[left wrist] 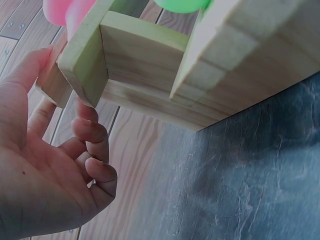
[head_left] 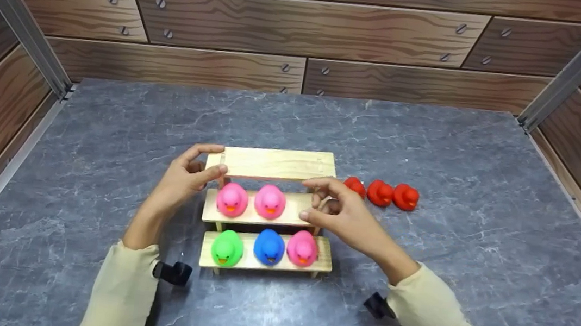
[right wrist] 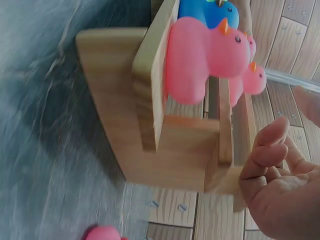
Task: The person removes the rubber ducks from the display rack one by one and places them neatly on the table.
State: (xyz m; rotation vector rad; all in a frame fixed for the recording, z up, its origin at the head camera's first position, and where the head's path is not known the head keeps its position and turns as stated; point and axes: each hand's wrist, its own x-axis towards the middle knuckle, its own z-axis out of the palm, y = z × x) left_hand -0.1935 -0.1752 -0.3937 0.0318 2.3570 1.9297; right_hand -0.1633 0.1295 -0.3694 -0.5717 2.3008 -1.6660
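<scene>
A three-step wooden stand (head_left: 279,163) sits on the table. My left hand (head_left: 182,175) grips the left end of its top step with thumb and index finger; the other fingers (left wrist: 97,137) curl below. Two pink rubber ducks (head_left: 232,199) stand on the middle step. The bottom step carries a green duck (head_left: 227,247), a blue duck (head_left: 269,247) and a pink duck (head_left: 302,248). At the right end of the upper steps is my right hand (head_left: 347,213), fingers loosely bent, with nothing seen between them. Whether its fingertips touch the wood cannot be told.
Three red ducks (head_left: 379,193) lie in a row on the table right of the stand, one partly hidden by the right hand. The grey marbled tabletop (head_left: 127,111) is bounded by wood-patterned walls (head_left: 306,28) at the back and sides.
</scene>
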